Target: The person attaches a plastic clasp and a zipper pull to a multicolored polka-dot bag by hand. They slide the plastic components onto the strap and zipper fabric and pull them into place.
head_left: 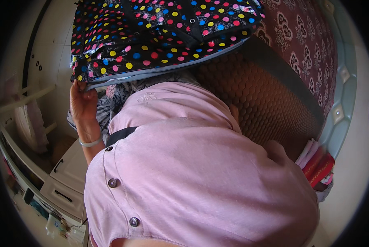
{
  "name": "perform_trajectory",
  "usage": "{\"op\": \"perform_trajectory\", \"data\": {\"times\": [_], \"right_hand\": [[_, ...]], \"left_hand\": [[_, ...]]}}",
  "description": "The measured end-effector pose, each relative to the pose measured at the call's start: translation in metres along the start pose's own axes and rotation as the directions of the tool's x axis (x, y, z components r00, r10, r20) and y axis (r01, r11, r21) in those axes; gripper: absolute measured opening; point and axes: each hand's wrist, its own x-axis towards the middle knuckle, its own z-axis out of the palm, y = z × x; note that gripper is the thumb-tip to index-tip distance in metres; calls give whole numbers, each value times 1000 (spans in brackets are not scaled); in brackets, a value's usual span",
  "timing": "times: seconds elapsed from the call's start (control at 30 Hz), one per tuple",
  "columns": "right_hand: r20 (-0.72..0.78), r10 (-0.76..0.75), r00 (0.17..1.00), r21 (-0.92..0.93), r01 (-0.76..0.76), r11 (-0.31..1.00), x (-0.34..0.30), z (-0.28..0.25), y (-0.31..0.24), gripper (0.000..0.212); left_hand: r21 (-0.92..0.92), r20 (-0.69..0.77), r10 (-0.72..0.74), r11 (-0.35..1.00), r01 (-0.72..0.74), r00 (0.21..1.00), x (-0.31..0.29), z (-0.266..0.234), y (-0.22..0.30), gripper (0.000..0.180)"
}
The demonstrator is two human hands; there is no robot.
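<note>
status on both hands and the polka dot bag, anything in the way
Left hand gripping polka-dot bag at near-left corner. Right hand not clearly in view. Bag's grey edge faces the person. Pink garment blocks much of the lower view.

You are wearing a pale pink top (pixel 201 164) in soft, matte cloth that creases across the front and gathers in loose folds. Its curved neckline (pixel 159 238) shows at the lower edge of the view. Three round, dark, glossy buttons (pixel 112 182) run down one side along a stitched seam. A black band (pixel 120 136) crosses near the uppermost button; whether it is a belt or trim, you cannot tell. Further along, the pink bears a small looping emblem (pixel 146 97) in nearly the same shade. Below your left hand (pixel 83 105), the wrist carries a smooth, pale, rounded bangle (pixel 90 143), and the forearm beside it is bare.
</note>
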Motion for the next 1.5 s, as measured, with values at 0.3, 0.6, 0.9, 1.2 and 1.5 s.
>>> {"op": "perform_trajectory", "data": {"times": [0.3, 0.6, 0.9, 1.2, 1.5], "right_hand": [[102, -472, 876, -338, 477, 811, 38, -27, -17, 40], [438, -358, 825, -668, 565, 484, 68, -53, 54, 32], [300, -278, 913, -646, 409, 645, 77, -105, -33, 29], [413, -385, 825, -154, 480, 864, 42, 6, -329, 37], [848, -423, 320, -100, 880, 465, 82, 107, -424, 69]], "left_hand": [[23, 51, 116, 993, -118, 992, 0, -3, -6, 15], [37, -10, 225, 974, -224, 974, -21, 11, -14, 16], [-69, 59, 216, 975, -212, 975, -34, 17, -11, 9], [57, 115, 230, 970, -237, 967, -21, 2, -19, 13], [126, 124, 222, 963, -237, 967, -28, -4, -17, 15]]}}
